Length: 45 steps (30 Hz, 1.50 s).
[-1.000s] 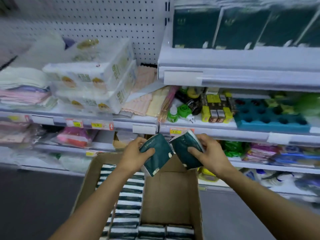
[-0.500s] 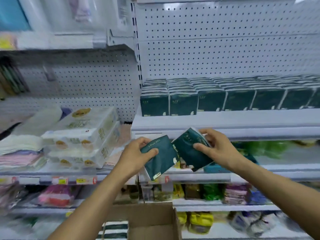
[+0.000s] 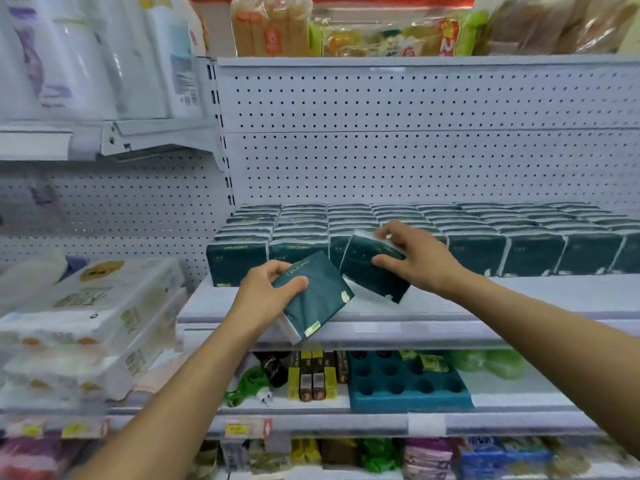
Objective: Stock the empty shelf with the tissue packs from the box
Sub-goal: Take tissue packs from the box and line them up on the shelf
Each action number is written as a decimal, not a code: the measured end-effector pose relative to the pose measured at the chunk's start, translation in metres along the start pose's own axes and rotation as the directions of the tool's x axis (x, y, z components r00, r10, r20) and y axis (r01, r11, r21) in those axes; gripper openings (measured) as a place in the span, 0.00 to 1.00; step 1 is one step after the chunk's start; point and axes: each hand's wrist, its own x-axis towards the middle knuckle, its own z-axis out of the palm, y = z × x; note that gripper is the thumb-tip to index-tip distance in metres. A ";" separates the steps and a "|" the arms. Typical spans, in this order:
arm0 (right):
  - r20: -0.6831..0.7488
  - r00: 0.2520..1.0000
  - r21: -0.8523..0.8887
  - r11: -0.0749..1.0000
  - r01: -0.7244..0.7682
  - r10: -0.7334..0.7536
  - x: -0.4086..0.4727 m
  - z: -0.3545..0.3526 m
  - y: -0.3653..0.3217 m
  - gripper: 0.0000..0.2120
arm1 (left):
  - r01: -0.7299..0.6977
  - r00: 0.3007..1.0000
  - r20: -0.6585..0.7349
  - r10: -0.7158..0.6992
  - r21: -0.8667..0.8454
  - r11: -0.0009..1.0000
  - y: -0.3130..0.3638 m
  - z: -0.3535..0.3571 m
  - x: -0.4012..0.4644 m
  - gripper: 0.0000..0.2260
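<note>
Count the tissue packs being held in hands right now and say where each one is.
2. One dark green tissue pack is in the left hand, tilted at the shelf's front edge. The other pack is in the right hand, over the shelved row.

Your head camera faces the shelf (image 3: 346,308) straight on from close range, tilted slightly down, with both your forearms reaching in from below.

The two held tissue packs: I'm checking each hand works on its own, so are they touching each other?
Cannot tell. In the head view the left pack and right pack meet or overlap at their near corners, with no gap showing; it may be only overlap in depth.
</note>
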 end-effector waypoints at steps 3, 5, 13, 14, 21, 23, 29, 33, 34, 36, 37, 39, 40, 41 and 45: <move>0.087 0.996 -0.072 0.996 0.043 -0.037 0.014 0.012 0.012 0.14 | 0.020 1.000 -0.017 -0.020 -0.004 1.000 0.000 0.006 0.003 0.07; 0.095 0.994 -0.107 0.992 0.066 -0.056 0.016 0.021 0.020 0.16 | 0.030 0.999 -0.025 -0.030 0.002 1.000 -0.002 0.006 0.004 0.07; -0.069 0.919 -0.420 0.847 0.327 -0.389 0.020 0.059 0.038 0.30 | 0.055 0.998 -0.007 -0.055 0.017 0.998 -0.010 -0.001 0.020 0.07; -0.080 0.903 -0.424 0.834 0.353 -0.422 0.023 0.062 0.040 0.30 | 0.055 0.998 -0.002 -0.055 0.012 0.998 -0.010 -0.001 0.022 0.07; -0.080 0.843 -0.431 0.781 0.452 -0.532 0.052 0.073 0.054 0.28 | 0.054 0.998 0.026 -0.054 -0.012 0.998 -0.013 -0.002 0.025 0.06; -0.064 0.833 -0.426 0.770 0.475 -0.549 0.058 0.072 0.058 0.27 | 0.059 0.997 0.046 -0.058 -0.013 0.998 -0.014 -0.002 0.025 0.06; -0.016 0.822 -0.433 0.745 0.508 -0.570 0.069 0.067 0.063 0.27 | 0.054 0.996 0.068 -0.053 -0.018 0.998 -0.010 0.002 0.026 0.06; -0.190 0.823 -0.290 0.831 0.474 -0.536 0.051 0.060 0.043 0.22 | 0.023 0.995 0.095 -0.018 -0.049 0.999 -0.003 0.009 0.026 0.08; -0.228 0.849 -0.142 0.879 0.455 -0.477 0.042 0.056 0.034 0.21 | 0.004 0.993 0.116 0.002 -0.054 0.999 0.000 0.013 0.026 0.08; -0.122 0.937 0.209 0.914 0.348 -0.329 0.022 0.045 0.018 0.20 | -0.047 0.985 0.163 0.056 -0.057 0.997 0.007 0.023 0.023 0.11; -0.001 0.957 0.337 0.901 0.273 -0.289 0.015 0.041 0.015 0.21 | -0.076 0.980 0.178 0.085 -0.057 0.995 0.011 0.029 0.022 0.12; 0.150 0.948 0.410 0.890 0.199 -0.281 0.004 0.034 0.021 0.23 | -0.137 0.970 0.196 0.143 -0.045 0.990 0.018 0.044 0.021 0.14; 0.159 0.944 0.408 0.890 0.204 -0.289 0.000 0.031 0.028 0.23 | -0.160 0.964 0.211 0.163 -0.032 0.987 0.021 0.051 0.021 0.15; 0.145 0.949 0.405 0.891 0.203 -0.282 -0.003 0.028 0.037 0.23 | -0.178 0.957 0.231 0.178 -0.018 0.984 0.023 0.059 0.022 0.16; 0.006 0.973 0.308 0.926 0.217 -0.230 -0.011 0.009 0.077 0.21 | -0.294 0.947 0.166 0.274 0.111 0.949 0.024 0.091 0.029 0.13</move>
